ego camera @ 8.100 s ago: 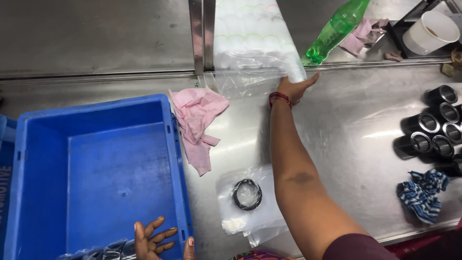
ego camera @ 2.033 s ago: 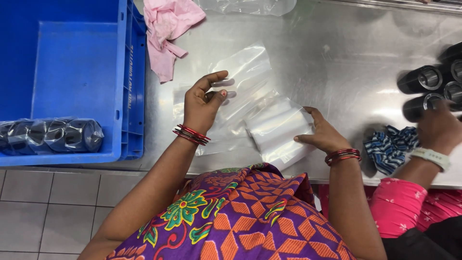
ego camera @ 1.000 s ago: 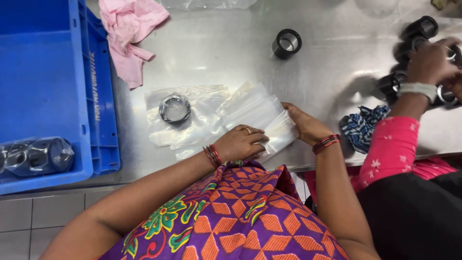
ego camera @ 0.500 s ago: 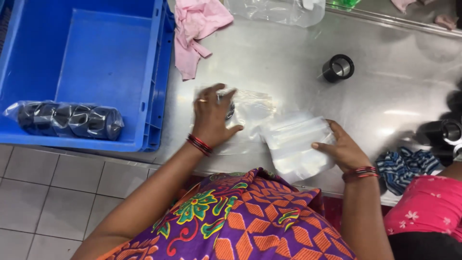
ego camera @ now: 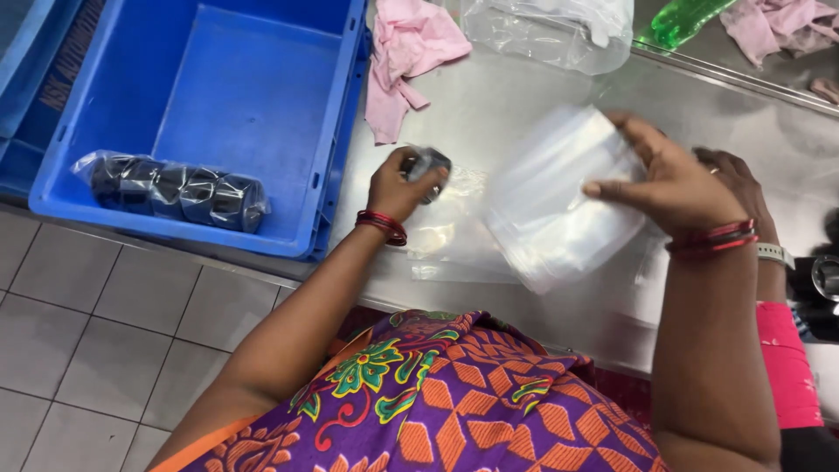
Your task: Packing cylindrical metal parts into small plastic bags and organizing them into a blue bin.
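My left hand point(ego camera: 400, 185) grips a dark metal ring part point(ego camera: 427, 163) just above a flat clear plastic bag point(ego camera: 450, 232) lying on the steel table point(ego camera: 489, 105). My right hand point(ego camera: 673, 183) holds a stack of clear plastic bags point(ego camera: 551, 205) lifted off the table, thumb on top. Behind my right hand, another person's hand point(ego camera: 738, 179) with a watch and a pink sleeve reaches in.
A blue crate point(ego camera: 262, 52) at the left holds a bagged row of dark ring parts point(ego camera: 175, 190). A pink cloth point(ego camera: 406, 52) and a crumpled clear bag point(ego camera: 546, 31) lie at the back. A green bottle point(ego camera: 686, 17) stands at the far right. Tiled floor shows below.
My left hand has picked up the ring part from the flat bag. My right hand has raised the stack of bags off the table. The view shifted left.
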